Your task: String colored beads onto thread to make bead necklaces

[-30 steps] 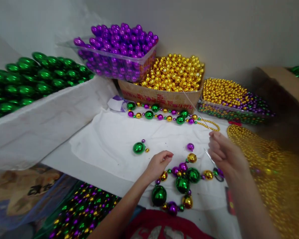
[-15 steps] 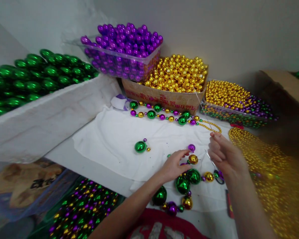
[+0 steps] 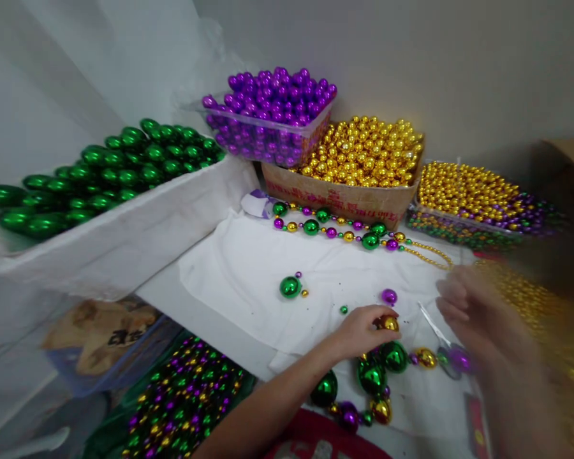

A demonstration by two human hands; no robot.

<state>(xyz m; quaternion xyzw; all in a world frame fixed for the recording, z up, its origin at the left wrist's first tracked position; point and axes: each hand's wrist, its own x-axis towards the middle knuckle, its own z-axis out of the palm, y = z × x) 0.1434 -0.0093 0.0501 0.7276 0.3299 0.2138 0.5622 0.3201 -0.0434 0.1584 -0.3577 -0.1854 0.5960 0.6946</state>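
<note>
Pinching a gold bead (image 3: pixel 390 323), the left hand (image 3: pixel 363 331) rests on the white cloth (image 3: pixel 249 274) over the tabletop, its fingers (image 3: pixel 380 317) curled together around the bead's near side. Just beyond the fingertips lies a loose purple bead (image 3: pixel 389 296). A tiny green bead (image 3: pixel 344 310) sits just to their left, and a bigger green bead (image 3: pixel 290 287) lies farther left, well apart. Right below the fingers, toward the person, a strand (image 3: pixel 373 376) of large green, gold and purple beads curls on the cloth; whether the gold bead belongs to it cannot be told. The right hand (image 3: pixel 478 315) hovers to the right of the left fingers, so blurred that whether its own fingers are spread or pressed together cannot be told. A thin metal tool (image 3: pixel 430 322) shows between the two hands. Far beyond the fingers a long strand (image 3: pixel 354 229) stretches across the cloth, before heaps of purple balls (image 3: pixel 272 108), gold balls (image 3: pixel 363 150) and green balls (image 3: pixel 115 166).
</note>
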